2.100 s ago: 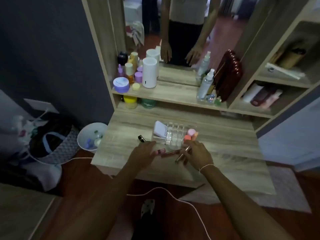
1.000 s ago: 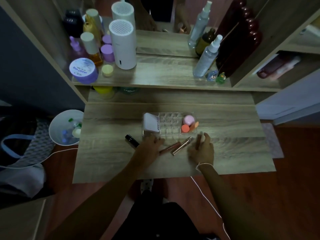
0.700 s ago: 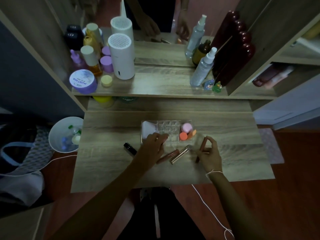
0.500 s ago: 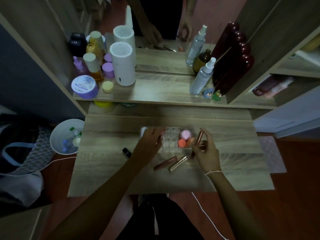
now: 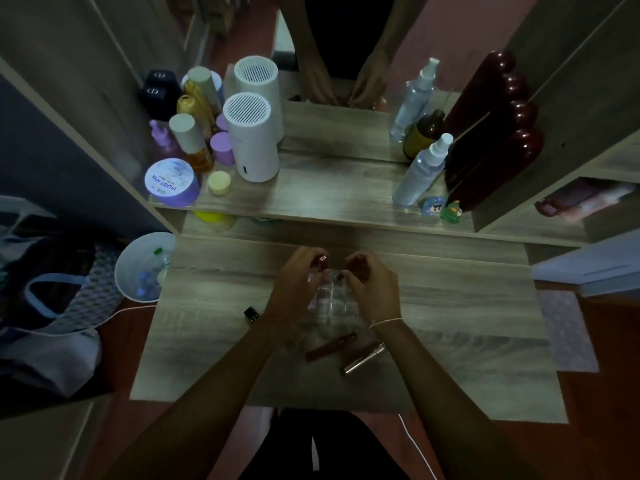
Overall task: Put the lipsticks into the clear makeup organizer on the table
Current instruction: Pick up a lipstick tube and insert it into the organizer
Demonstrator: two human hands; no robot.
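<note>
The clear makeup organizer sits mid-table, mostly covered by both hands. My left hand is over its left side, fingers closed on a small lipstick with a pinkish-red end. My right hand is over its right side, pinching a slim lipstick whose dark tip points down into the compartments. Three lipsticks lie on the table in front of the organizer: a dark red one, a metallic one, and a black one by my left wrist.
The shelf above holds a white cylindrical humidifier, a purple jar, several bottles, spray bottles and a dark red bottle rack. A white bin stands left of the wooden table. A mirror is behind.
My right hand picked a slim lipstick off the table and carried it up over the organizer. My left hand rose onto the organizer's left side. The camera tilted closer and lower.
</note>
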